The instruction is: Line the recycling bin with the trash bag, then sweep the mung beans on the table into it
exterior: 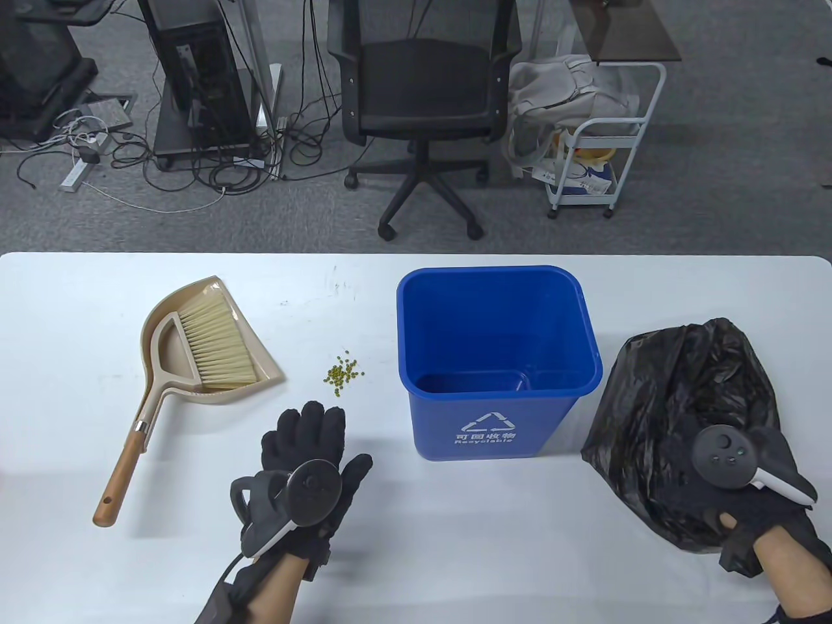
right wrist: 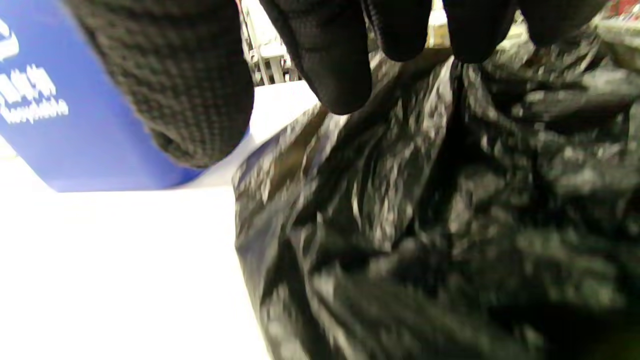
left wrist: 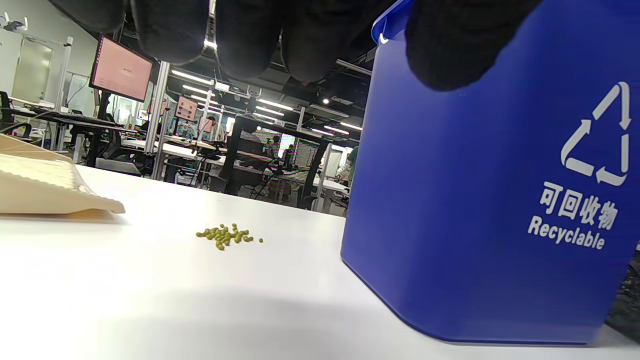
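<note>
The blue recycling bin [exterior: 494, 422] stands unlined right of the table's middle, also in the left wrist view [left wrist: 475, 200] and the right wrist view [right wrist: 75, 125]. A small heap of green mung beans [exterior: 343, 375] [left wrist: 227, 236] lies just left of it. The crumpled black trash bag [exterior: 676, 383] [right wrist: 425, 225] lies on the table right of the bin. My right hand [exterior: 728, 468] is over the bag's near part, its fingers [right wrist: 340, 55] spread above the plastic without pinching it. My left hand [exterior: 312, 429] hovers flat with straight fingers just in front of the beans, holding nothing.
A beige dustpan [exterior: 169, 351] [left wrist: 45, 192] with a wooden-handled brush [exterior: 214, 344] lying in it rests at the left of the white table [exterior: 455, 552]. Beyond the far edge stand an office chair [exterior: 422, 97] and a white cart [exterior: 598, 162].
</note>
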`<state>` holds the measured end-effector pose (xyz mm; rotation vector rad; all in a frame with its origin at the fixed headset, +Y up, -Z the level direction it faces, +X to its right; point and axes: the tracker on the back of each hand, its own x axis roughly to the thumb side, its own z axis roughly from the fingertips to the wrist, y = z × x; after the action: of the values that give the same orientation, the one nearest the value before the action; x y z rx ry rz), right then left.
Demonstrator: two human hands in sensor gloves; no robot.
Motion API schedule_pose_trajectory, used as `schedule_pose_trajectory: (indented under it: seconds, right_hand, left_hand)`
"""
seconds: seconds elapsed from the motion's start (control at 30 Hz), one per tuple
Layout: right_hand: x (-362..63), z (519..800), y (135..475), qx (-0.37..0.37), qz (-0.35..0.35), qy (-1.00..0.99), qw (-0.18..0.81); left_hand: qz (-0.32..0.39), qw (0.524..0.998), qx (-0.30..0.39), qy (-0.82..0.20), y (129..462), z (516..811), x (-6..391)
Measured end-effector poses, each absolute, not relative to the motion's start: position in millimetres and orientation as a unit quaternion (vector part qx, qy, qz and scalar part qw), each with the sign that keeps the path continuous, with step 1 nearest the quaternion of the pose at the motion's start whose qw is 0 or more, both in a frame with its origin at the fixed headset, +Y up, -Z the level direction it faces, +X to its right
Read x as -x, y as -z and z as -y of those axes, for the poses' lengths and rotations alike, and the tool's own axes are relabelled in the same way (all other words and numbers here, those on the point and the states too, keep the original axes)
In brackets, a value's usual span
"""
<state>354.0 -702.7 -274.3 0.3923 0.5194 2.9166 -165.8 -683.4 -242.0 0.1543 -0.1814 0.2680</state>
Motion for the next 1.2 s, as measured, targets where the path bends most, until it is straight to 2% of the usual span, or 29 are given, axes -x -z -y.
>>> schedule_pose_trajectory:
  seconds: [0.1, 0.23, 0.37, 0.5, 0.67, 0.77, 0.93, 1.07, 1.2]
  right_hand:
    - [-347, 718, 273, -0.126, -0.195, -0.972, 0.043]
    - [-337, 730, 273, -0.126, -0.188, -0.974, 0.012]
    - [-328, 730, 273, -0.137, -0.177, -0.975, 0.005]
    - [-317, 718, 272, -0.154, -0.169, -0.971, 0.062]
    - [-303, 707, 273, -0.164, -0.118, -0.970, 0.136]
    - [-291, 704, 274, -0.163, -0.125, -0.960, 0.190]
    - [-265, 702, 275, -0.179, -0.145, -0.941, 0.247]
    - [-249, 701, 276, -0.182, -0.159, -0.930, 0.277]
    - [-236, 702, 279, -0.181, -0.175, -0.919, 0.304]
  left_hand:
    - [0.093, 0.984, -0.075, -0.134, 241, 684, 164]
    - [0.096, 0.984, -0.076, -0.133, 239, 683, 162]
    - [0.099, 0.983, -0.077, -0.133, 238, 683, 161]
    - [0.108, 0.983, -0.069, -0.131, 237, 686, 157]
    - [0.129, 0.981, -0.051, -0.136, 236, 691, 146]
    - [0.151, 0.976, -0.034, -0.153, 234, 695, 135]
    - [0.204, 0.961, 0.004, -0.188, 221, 692, 102]
    - [0.252, 0.943, 0.077, -0.203, 214, 694, 59]
    - [0.285, 0.940, 0.080, -0.171, 211, 692, 20]
